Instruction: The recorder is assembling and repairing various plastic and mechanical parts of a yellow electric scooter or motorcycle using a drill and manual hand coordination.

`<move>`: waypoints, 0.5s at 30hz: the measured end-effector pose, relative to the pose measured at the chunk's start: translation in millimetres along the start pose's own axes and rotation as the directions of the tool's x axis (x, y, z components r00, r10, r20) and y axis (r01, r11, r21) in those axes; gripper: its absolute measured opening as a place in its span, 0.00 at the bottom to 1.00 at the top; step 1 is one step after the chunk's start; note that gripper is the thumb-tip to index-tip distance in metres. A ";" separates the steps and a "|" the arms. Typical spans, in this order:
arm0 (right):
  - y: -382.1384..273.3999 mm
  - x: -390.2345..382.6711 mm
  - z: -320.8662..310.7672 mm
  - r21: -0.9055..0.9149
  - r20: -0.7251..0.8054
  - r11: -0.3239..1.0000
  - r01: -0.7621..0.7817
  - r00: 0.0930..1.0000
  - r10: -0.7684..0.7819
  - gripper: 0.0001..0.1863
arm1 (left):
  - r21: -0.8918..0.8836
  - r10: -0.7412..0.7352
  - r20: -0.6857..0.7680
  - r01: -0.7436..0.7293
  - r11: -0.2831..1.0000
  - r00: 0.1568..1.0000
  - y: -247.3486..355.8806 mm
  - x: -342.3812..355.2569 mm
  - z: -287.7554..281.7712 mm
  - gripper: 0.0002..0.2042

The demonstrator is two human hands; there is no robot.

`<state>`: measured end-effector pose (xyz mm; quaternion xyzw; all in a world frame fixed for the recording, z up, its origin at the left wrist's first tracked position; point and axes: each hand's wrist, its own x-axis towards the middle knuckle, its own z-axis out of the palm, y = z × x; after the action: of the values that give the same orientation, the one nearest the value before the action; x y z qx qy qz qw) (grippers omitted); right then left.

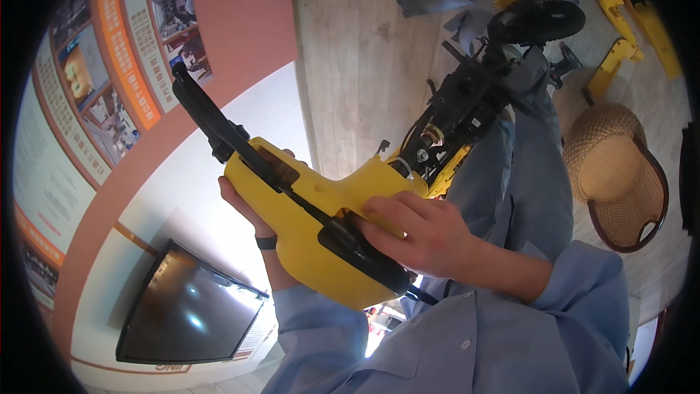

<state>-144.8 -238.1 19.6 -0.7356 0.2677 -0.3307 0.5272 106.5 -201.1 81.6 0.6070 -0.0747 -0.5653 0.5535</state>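
While both our hands are on the yellow moulded shell (pixel 306 230), its long axis is what counts: it slants from far left to near right, and a short neck (pixel 379 179) branches off its right side toward the black wheeled frame (pixel 467 95). Shell lies just in front of us, left of our legs. Our left hand (pixel 240 204) grasps it from beneath at the left edge, mostly hidden; black wristband (pixel 267 242) shows. Our right hand (pixel 426 237) comes over from the right, fingers bent onto the shell beside the long black cover (pixel 361 255); we cannot tell if it pinches anything or just presses. So right is the nearer hand to both cover and neck; left is nearer the black bar (pixel 211 120) sticking out far left. Frame runs from the neck to far right, ending at a black tyred wheel (pixel 550 22). Neck meets frame; whether fastened, we cannot tell. Wicker chair (pixel 634 208) stands at right, well apart.
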 end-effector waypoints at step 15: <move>-56.5 -25.0 -6.5 0.426 0.154 0.710 -0.561 0.818 0.555 0.49 | 0.112 0.132 -0.144 -0.117 0.987 0.981 2.3 -0.8 5.7 0.39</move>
<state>-163.1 -206.5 69.8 -0.4790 0.3888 -0.2037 0.7602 103.1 -204.8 85.3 0.6699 -0.0994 -0.4773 0.5600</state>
